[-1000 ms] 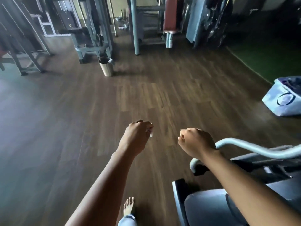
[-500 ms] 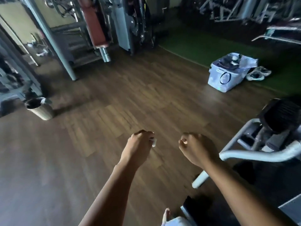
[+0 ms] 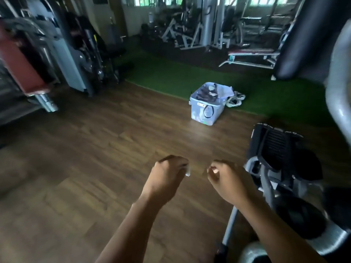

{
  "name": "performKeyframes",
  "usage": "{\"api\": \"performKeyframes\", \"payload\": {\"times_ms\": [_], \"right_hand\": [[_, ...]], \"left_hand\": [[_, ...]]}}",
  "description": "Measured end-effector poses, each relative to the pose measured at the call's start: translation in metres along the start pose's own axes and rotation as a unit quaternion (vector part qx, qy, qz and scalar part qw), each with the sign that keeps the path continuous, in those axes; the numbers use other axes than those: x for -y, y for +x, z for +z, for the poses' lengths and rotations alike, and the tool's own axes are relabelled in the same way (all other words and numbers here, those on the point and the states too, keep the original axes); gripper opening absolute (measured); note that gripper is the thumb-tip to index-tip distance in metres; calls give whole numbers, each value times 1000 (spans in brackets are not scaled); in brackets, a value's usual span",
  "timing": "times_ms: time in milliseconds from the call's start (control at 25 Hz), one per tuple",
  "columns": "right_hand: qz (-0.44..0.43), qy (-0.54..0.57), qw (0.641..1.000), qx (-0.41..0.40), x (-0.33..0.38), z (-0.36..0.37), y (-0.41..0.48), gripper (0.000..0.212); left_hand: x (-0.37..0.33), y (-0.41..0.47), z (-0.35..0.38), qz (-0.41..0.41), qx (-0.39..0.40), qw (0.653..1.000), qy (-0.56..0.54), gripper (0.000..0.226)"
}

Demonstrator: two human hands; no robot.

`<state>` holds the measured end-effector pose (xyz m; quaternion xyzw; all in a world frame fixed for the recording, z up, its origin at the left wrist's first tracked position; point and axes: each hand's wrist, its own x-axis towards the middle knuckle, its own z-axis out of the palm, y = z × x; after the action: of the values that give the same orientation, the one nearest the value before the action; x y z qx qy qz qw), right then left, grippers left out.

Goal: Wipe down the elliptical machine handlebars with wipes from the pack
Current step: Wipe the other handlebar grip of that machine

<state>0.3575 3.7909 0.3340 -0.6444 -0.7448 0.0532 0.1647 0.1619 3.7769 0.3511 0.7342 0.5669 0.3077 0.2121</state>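
Observation:
My left hand (image 3: 169,177) is curled into a fist low in the middle of the view. A small white bit of wipe (image 3: 187,172) sticks out between its fingers. Just to its right, my right hand (image 3: 226,181) is also curled, and I see nothing in it. Both hang over the wooden floor, touching no part of the elliptical machine (image 3: 296,211) at the lower right. Its black ribbed pedal (image 3: 275,147) lies beyond my right hand. A grey handlebar tube (image 3: 340,92) runs up the right edge, blurred. No wipe pack is visible.
A pale plastic box (image 3: 206,107) with things inside stands on the floor at the edge of the green turf (image 3: 171,76), with shoes (image 3: 235,99) beside it. Weight machines (image 3: 205,25) line the back wall, and a red-padded one (image 3: 20,59) is at the left.
The view has swung right and upward, so the plastic box now sits near the centre and the small bin is out of sight. Both hands keep the same curled pose.

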Motion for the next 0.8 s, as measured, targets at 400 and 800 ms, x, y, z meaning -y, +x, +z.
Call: {"api": "performKeyframes", "payload": {"times_ms": [400,800], "right_hand": [[231,-19,961,-154,-62,-65,116,29],[270,-96,872,-398,-71,-165,208,24]], "left_hand": [[-34,240,21,201,107,969,-92,20],[-136,423,10,398,171,876,-212,28]]}}
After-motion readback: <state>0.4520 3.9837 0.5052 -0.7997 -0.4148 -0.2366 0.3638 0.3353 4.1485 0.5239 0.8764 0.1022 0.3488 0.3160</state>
